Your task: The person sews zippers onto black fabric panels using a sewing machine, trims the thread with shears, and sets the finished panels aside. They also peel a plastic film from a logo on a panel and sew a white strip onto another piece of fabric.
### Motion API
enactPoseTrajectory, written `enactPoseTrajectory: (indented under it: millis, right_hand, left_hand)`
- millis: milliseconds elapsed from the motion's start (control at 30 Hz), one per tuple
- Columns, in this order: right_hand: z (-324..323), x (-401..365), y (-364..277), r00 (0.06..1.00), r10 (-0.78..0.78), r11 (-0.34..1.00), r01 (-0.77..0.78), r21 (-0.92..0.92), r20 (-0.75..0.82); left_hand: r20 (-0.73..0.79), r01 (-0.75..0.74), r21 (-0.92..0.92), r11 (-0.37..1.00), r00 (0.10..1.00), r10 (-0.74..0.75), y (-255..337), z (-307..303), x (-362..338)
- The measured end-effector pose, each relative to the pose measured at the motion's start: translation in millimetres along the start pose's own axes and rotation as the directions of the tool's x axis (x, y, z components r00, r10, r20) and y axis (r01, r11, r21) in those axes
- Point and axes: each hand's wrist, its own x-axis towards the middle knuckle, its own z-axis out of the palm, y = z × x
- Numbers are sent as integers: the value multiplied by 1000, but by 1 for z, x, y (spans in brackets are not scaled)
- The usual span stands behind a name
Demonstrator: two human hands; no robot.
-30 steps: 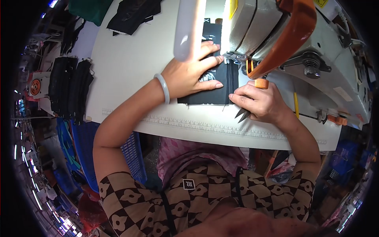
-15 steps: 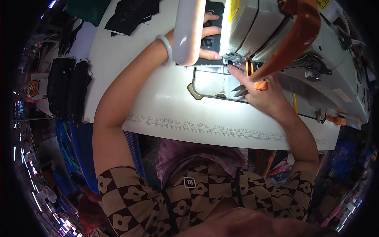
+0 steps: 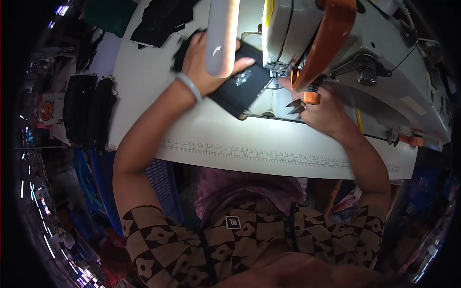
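My left hand [image 3: 199, 67], a pale bangle [image 3: 188, 88] at its wrist, lies on a black fabric piece [image 3: 247, 93] with the thumb stretched out across it. The lamp partly hides its other fingers. Slanted on the machine bed, the fabric shows a small shiny patch and is blurred at its edges. Beside the needle area of the sewing machine [image 3: 287, 36], my right hand [image 3: 324, 113] is closed round thread snips, whose dark blades [image 3: 294, 105] point left. Its forefinger reaches toward the presser foot, and the orange parts cover some fingers.
A lit tube lamp [image 3: 222, 38] hangs over the left hand. Black fabric pieces [image 3: 161, 21] lie at the table's back left, and more black strips [image 3: 86, 110] hang at the left edge. A printed ruler [image 3: 269, 156] runs along the front of the white table [image 3: 216, 134].
My left hand has moved left and toward me from beside the needle. The black fabric has come out leftward and turned to a slant. My right hand stays near the needle with the snips.
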Motion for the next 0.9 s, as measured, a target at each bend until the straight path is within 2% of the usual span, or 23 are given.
enactPoseTrajectory:
  millis: [33, 100, 133, 200, 300, 400, 600, 833, 900]
  right_hand:
    - [0, 0, -1, 998, -32, 999, 33, 29, -49]
    - [-9, 5, -11, 993, -113, 993, 112, -38, -25]
    - [-11, 6, -15, 988, -155, 986, 154, -70, -7]
    - [-10, 5, -18, 985, -174, 983, 175, -57, 8]
    - [-14, 4, -20, 976, -215, 975, 217, -47, 44]
    - [-14, 3, -24, 976, -219, 976, 219, -18, -7]
    - [-11, 4, -21, 981, -191, 979, 188, -75, -34]
    - [-16, 4, -27, 981, -172, 983, 164, -85, -91]
    - [-22, -4, -29, 987, -145, 989, 144, -28, -61]
  left_hand:
    - [-15, -6, 20, 1000, 1000, 7, 7, 3, -14]
    - [-48, -9, 56, 998, 999, 12, 16, 12, -33]
    - [-102, -152, -44, 987, 984, 147, 19, 18, -38]
    - [-255, -428, -219, 877, 893, 372, 26, 28, -44]
    - [-258, -384, -212, 899, 909, 327, 31, 27, -45]
    - [-275, -348, -185, 919, 916, 292, 34, 30, -41]
    - [-343, -276, -135, 951, 914, 217, 32, 35, -20]
    - [-291, -293, -117, 949, 924, 249, 11, 32, 10]
    - [-276, -293, -125, 948, 928, 251, 8, 31, 13]
